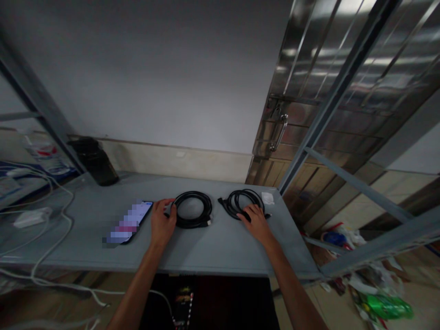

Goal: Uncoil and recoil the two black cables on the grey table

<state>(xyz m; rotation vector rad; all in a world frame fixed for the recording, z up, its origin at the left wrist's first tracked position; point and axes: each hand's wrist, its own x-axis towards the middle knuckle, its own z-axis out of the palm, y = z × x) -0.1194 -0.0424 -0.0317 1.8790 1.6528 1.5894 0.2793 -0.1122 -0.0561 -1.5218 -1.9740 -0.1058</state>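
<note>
Two coiled black cables lie side by side on the grey tabletop. At the left side of the left cable coil (210, 204), my left hand (163, 223) pinches a dark connector end between thumb and fingers. Another plug of that cable, with a light metal tip, points right at the coil's front. My right hand (256, 223) is over the front of the right cable coil (237, 197), its fingers curled onto the loops and partly covering them. One connector of this coil sticks out to the left, and a small tip shows right of my fingers.
A lit phone (132, 222) lies left of my left hand. Behind it stands a dark cup (99, 162). White wires and a white adapter (32, 217) occupy the left end. A small white packet (267, 198) sits at the back right, near a metal frame post (309, 142).
</note>
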